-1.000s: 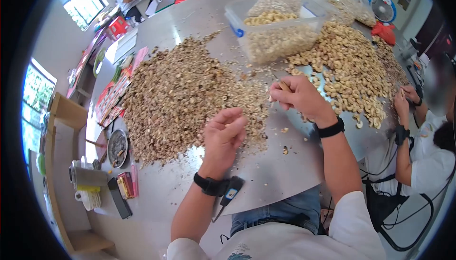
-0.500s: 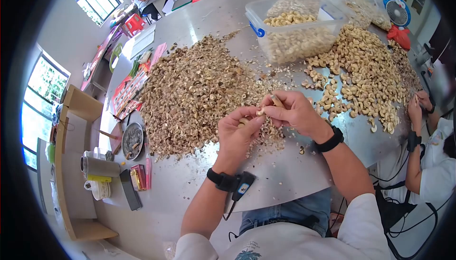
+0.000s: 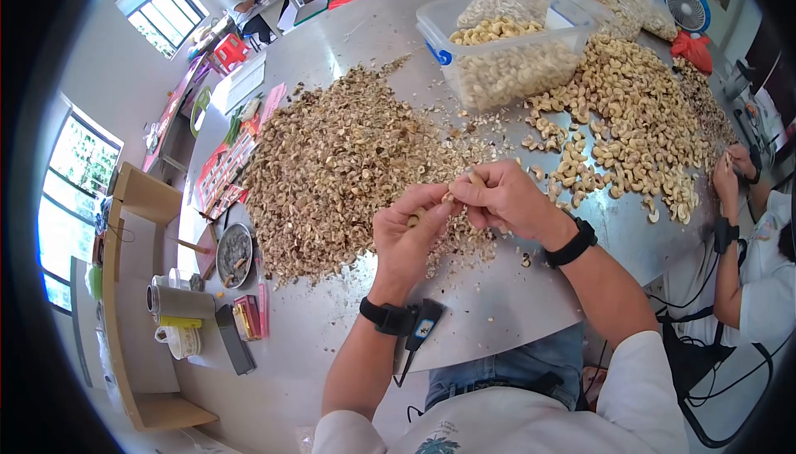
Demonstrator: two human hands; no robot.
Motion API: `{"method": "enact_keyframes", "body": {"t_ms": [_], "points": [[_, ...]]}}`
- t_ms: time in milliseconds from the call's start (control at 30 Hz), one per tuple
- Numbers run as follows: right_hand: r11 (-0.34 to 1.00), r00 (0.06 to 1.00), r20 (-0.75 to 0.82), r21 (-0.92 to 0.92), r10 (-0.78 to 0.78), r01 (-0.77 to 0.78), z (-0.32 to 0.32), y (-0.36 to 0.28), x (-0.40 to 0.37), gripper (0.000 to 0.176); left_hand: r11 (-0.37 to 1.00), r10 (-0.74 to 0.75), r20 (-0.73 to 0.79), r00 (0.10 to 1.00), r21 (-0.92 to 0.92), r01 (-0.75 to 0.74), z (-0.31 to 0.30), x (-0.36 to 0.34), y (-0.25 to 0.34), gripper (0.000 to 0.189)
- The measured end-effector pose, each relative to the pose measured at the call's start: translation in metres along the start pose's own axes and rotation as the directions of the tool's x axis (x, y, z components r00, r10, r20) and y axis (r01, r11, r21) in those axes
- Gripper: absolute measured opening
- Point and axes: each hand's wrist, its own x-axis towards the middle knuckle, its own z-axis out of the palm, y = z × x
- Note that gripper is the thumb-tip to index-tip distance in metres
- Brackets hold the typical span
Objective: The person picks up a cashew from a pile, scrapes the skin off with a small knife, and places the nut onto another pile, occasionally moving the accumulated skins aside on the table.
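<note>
My left hand is closed, its thumb and forefinger pinching a cashew nut. Another pale cashew shows tucked in the curl of its fingers. Meeting it fingertip to fingertip, my right hand is closed round a slim tan tool, mostly hidden by the fingers; its working end cannot be made out. Both hands hover over the near right edge of a big heap of brown shell and skin bits. To the right spreads a pile of cashews on the metal table.
A clear plastic box of cashews stands behind the pile, near filled bags and a blue fan. At left lie a metal dish, a steel mug and a small red box. Another person's hands work at right.
The camera view has shifted slightly. My hands stay together at the cashew, and the right fingers have turned a little, now covering more of the tan tool.
</note>
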Motion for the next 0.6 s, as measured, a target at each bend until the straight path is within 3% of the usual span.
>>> {"method": "enact_keyframes", "body": {"t_ms": [67, 233, 433, 533, 600], "points": [[0.992, 1.000, 0.021, 0.122, 0.020, -0.022, -0.001, 0.004, 0.002, 0.018, 0.995, 0.096, 0.021, 0.995, 0.037, -0.097, 0.000, 0.000, -0.001, 0.020], [0.963, 0.997, 0.069, 0.266, 0.024, -0.041, -0.003, 0.015, 0.006, 0.017, 0.997, 0.075, 0.042, 0.996, 0.026, -0.076, -0.005, 0.001, -0.004, 0.020], [0.953, 1.000, 0.013, 0.302, 0.007, -0.010, 0.005, 0.017, 0.005, 0.013, 0.993, -0.039, 0.027, 0.999, -0.111, 0.042, -0.010, 0.001, -0.006, 0.020], [0.969, 0.997, 0.082, 0.246, 0.008, -0.028, 0.004, 0.013, 0.003, 0.013, 0.960, -0.099, -0.001, 0.995, -0.262, 0.095, -0.009, 0.004, -0.007, 0.021], [0.984, 0.999, -0.026, 0.174, -0.038, 0.042, 0.009, 0.009, 0.001, 0.014, 0.929, -0.116, 0.005, 0.993, -0.353, 0.110, -0.012, 0.006, -0.010, 0.022]]}}
